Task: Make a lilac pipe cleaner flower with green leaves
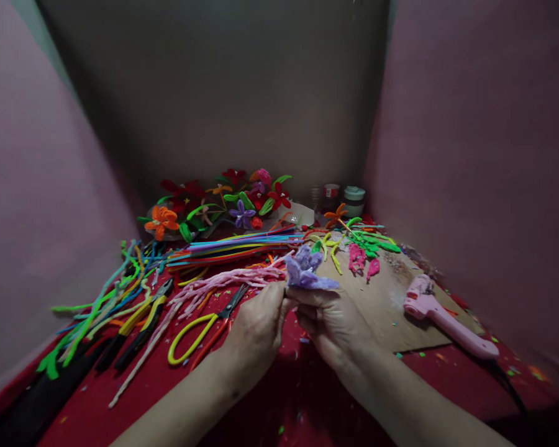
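Observation:
A fuzzy purple pipe-cleaner flower [306,270] is held up between my two hands at the middle of the view. My left hand [258,316] is closed at the flower's base, its fingertips pinched together. From the other side, my right hand [328,316] grips the same base, with its fingers curled below the petals. The fingers hide whatever stem the flower has. Just left of my left hand lie scissors [193,338] with one yellow and one red handle. Behind the hands, pink pipe cleaners [218,282] stretch across the red cloth.
Pliers [142,320] and green pipe cleaners [88,316] lie at left. A pipe-cleaner bundle [233,245] sits before finished flowers [242,214]. At right, a pink glue gun [447,316] rests on a cardboard sheet [386,310]. A lidded jar [354,202] stands behind.

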`<state>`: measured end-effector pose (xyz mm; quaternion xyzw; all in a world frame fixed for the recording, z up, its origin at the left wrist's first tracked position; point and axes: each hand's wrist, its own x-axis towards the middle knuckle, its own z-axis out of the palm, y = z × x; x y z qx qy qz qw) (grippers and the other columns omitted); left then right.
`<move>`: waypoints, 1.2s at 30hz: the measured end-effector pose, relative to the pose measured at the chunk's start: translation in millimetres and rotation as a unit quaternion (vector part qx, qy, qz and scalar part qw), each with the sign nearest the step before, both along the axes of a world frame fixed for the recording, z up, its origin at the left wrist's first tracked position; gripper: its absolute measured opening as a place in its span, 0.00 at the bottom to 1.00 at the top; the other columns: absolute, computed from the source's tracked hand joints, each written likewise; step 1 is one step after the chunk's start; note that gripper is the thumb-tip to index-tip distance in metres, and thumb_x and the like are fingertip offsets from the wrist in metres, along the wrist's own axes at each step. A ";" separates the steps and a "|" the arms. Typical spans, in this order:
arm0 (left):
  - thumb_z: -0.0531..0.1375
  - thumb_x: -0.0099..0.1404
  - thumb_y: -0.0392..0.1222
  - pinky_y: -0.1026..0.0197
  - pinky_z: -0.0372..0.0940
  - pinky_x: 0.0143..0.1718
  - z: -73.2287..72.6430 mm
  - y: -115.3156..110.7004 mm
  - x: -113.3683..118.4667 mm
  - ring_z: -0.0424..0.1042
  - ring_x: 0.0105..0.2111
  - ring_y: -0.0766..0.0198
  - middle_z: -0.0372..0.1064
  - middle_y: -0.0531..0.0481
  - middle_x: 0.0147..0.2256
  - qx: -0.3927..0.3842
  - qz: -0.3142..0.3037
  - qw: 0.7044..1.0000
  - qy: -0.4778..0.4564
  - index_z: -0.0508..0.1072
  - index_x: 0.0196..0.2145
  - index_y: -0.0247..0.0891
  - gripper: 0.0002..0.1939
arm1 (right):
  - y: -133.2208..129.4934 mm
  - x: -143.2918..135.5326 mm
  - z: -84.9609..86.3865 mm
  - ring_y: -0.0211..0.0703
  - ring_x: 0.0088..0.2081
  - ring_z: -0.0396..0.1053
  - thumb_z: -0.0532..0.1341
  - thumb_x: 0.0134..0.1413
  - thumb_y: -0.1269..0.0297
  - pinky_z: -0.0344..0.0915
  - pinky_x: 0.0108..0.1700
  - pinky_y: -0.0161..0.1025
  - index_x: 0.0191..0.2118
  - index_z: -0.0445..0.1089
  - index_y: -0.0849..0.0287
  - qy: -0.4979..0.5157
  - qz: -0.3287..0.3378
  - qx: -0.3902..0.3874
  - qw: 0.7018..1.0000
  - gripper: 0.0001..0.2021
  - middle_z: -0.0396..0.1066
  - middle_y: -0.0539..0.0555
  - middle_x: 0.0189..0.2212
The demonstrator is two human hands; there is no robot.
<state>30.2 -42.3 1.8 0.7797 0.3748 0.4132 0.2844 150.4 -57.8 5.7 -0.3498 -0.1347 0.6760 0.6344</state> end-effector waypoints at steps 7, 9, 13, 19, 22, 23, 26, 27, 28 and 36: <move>0.53 0.59 0.32 0.63 0.56 0.32 -3.7 5.4 -4.3 0.64 0.28 0.63 0.67 0.48 0.28 0.025 -0.025 0.997 0.071 0.70 0.32 0.38 0.08 | -3.2 -4.5 -5.1 0.26 0.14 0.45 0.70 0.22 0.75 0.40 0.15 0.28 0.17 0.62 0.59 0.027 -0.019 0.024 0.999 0.14 0.55 0.39 0.11; 0.54 0.58 0.32 0.63 0.56 0.32 -5.2 5.8 -3.8 0.63 0.27 0.63 0.67 0.48 0.28 0.014 -0.025 0.998 0.054 0.70 0.32 0.39 0.07 | -5.3 -7.4 -5.3 0.26 0.14 0.47 0.70 0.23 0.73 0.42 0.16 0.28 0.18 0.63 0.60 0.012 -0.036 0.041 0.998 0.14 0.55 0.40 0.11; 0.55 0.57 0.33 0.63 0.55 0.30 -3.2 4.3 -1.7 0.61 0.26 0.63 0.65 0.50 0.25 -0.008 -0.028 0.999 0.022 0.69 0.27 0.39 0.04 | -7.6 -10.9 -6.9 0.28 0.15 0.47 0.71 0.26 0.69 0.43 0.17 0.30 0.17 0.63 0.60 -0.019 -0.052 0.080 0.995 0.13 0.54 0.41 0.12; 0.52 0.63 0.40 0.66 0.51 0.23 10.1 -0.8 -2.0 0.52 0.19 0.70 0.55 0.55 0.20 -0.093 -0.054 0.994 -0.007 0.66 0.26 0.37 0.09 | -5.9 3.3 -8.2 0.27 0.16 0.42 0.70 0.31 0.67 0.40 0.19 0.30 0.19 0.68 0.61 -0.068 0.034 0.097 0.992 0.09 0.51 0.40 0.12; 0.53 0.64 0.47 0.67 0.46 0.19 14.3 -1.8 -4.6 0.48 0.17 0.73 0.51 0.57 0.19 -0.203 -0.096 0.973 -0.057 0.65 0.29 0.37 0.11 | -3.4 12.2 -7.8 0.27 0.16 0.40 0.70 0.30 0.68 0.37 0.18 0.30 0.18 0.66 0.61 -0.042 0.098 0.101 0.989 0.11 0.49 0.39 0.11; 0.53 0.63 0.49 0.67 0.46 0.18 15.5 -2.1 -5.4 0.47 0.16 0.73 0.50 0.58 0.19 -0.240 -0.112 0.961 -0.076 0.65 0.29 0.37 0.12 | -2.5 14.0 -7.6 0.27 0.16 0.40 0.71 0.30 0.69 0.37 0.17 0.30 0.18 0.65 0.60 -0.033 0.122 0.107 0.986 0.12 0.49 0.39 0.11; 0.57 0.60 0.52 0.69 0.44 0.16 19.9 -3.2 -6.7 0.46 0.16 0.75 0.50 0.58 0.19 -0.322 -0.143 0.928 -0.121 0.62 0.27 0.37 0.15 | -1.3 15.3 -6.8 0.26 0.15 0.39 0.71 0.29 0.69 0.36 0.16 0.29 0.19 0.65 0.60 -0.028 0.160 0.119 0.980 0.13 0.50 0.39 0.11; 0.58 0.59 0.52 0.69 0.43 0.16 21.2 -3.7 -6.7 0.46 0.16 0.76 0.51 0.59 0.19 -0.341 -0.148 0.919 -0.132 0.62 0.26 0.37 0.16 | -1.3 14.6 -6.6 0.26 0.15 0.39 0.71 0.29 0.69 0.36 0.16 0.29 0.19 0.64 0.60 -0.029 0.156 0.122 0.980 0.13 0.50 0.39 0.11; 0.58 0.58 0.52 0.70 0.43 0.16 22.1 -4.0 -6.8 0.45 0.15 0.77 0.50 0.59 0.19 -0.356 -0.152 0.911 -0.141 0.61 0.25 0.37 0.17 | -1.5 13.7 -6.4 0.26 0.15 0.40 0.71 0.29 0.69 0.36 0.16 0.28 0.18 0.64 0.60 -0.028 0.148 0.124 0.981 0.14 0.51 0.39 0.11; 0.55 0.63 0.49 0.69 0.53 0.16 15.4 1.6 -7.8 0.50 0.15 0.75 0.53 0.59 0.19 -0.360 -0.167 0.908 -0.134 0.64 0.27 0.36 0.14 | -3.3 6.1 -7.8 0.25 0.14 0.39 0.72 0.28 0.67 0.37 0.15 0.28 0.16 0.62 0.60 -0.019 0.101 0.114 0.988 0.16 0.48 0.39 0.09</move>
